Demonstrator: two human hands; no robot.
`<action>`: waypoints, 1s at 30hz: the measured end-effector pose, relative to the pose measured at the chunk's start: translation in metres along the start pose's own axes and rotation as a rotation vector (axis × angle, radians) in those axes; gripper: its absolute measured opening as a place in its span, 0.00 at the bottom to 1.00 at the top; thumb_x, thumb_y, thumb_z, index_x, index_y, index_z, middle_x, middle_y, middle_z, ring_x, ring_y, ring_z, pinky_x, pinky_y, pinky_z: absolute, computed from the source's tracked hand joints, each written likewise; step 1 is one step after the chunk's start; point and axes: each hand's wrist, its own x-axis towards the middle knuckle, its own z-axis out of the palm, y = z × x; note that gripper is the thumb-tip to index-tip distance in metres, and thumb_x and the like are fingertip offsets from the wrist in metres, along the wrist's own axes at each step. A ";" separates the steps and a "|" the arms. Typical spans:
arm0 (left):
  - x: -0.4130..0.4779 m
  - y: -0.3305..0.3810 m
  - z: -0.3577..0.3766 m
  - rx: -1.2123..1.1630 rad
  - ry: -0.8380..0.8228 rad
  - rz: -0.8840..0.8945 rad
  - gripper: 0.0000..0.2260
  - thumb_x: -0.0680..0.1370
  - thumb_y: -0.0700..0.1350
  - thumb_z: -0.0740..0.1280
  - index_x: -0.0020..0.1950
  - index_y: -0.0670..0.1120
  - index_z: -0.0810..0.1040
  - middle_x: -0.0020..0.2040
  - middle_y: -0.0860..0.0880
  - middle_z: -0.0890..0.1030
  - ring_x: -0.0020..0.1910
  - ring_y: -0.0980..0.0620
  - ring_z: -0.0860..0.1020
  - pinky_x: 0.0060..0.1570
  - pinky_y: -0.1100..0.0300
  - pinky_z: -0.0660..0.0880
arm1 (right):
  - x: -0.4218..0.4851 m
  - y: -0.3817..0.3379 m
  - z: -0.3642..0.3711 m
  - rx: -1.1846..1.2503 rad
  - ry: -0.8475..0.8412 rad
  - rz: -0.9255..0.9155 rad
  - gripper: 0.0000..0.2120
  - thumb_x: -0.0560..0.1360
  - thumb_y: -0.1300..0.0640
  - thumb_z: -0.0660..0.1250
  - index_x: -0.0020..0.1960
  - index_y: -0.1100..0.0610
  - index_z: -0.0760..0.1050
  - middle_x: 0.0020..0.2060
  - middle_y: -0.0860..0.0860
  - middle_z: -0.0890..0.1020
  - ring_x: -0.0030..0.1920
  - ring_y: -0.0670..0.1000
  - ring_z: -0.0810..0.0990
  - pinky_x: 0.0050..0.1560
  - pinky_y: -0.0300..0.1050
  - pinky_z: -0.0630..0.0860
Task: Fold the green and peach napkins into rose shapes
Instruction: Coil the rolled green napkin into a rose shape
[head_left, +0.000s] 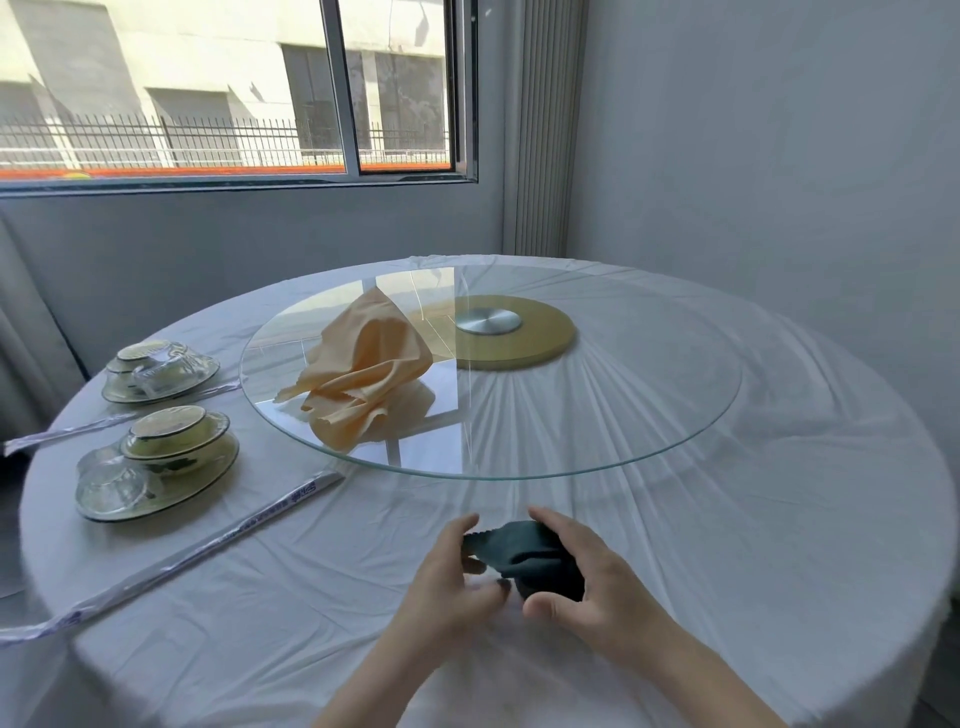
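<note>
At the counter's near edge, the green napkin (524, 558) sits bunched between both hands: right hand (587, 577) curled around it, left hand (449, 571) pinching its frayed end. Rolling probably needs steady tension. The peach napkin (363, 369) waits crumpled on the glass turntable (649, 415).

Blue printing runs along the near chopstick wrapper (218, 539), but none of it is legible.
</note>
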 end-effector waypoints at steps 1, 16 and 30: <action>-0.003 0.002 -0.001 -0.074 0.034 0.010 0.31 0.65 0.45 0.69 0.68 0.49 0.66 0.52 0.54 0.77 0.50 0.59 0.77 0.42 0.74 0.69 | 0.000 -0.001 0.000 0.002 0.008 0.000 0.38 0.58 0.24 0.64 0.64 0.32 0.56 0.63 0.34 0.67 0.64 0.35 0.67 0.66 0.38 0.67; -0.022 0.027 0.034 -0.070 0.311 0.338 0.33 0.67 0.54 0.70 0.67 0.66 0.58 0.53 0.66 0.75 0.40 0.58 0.78 0.37 0.70 0.71 | 0.000 -0.012 0.012 -0.123 0.107 0.050 0.33 0.65 0.34 0.58 0.67 0.35 0.49 0.56 0.26 0.61 0.59 0.32 0.65 0.55 0.20 0.60; -0.017 0.005 0.029 -0.115 0.292 0.087 0.22 0.72 0.40 0.71 0.59 0.57 0.66 0.43 0.49 0.82 0.41 0.54 0.81 0.46 0.57 0.78 | 0.003 0.007 0.020 -0.157 0.069 0.031 0.44 0.70 0.37 0.62 0.73 0.43 0.35 0.63 0.29 0.61 0.64 0.29 0.59 0.60 0.24 0.59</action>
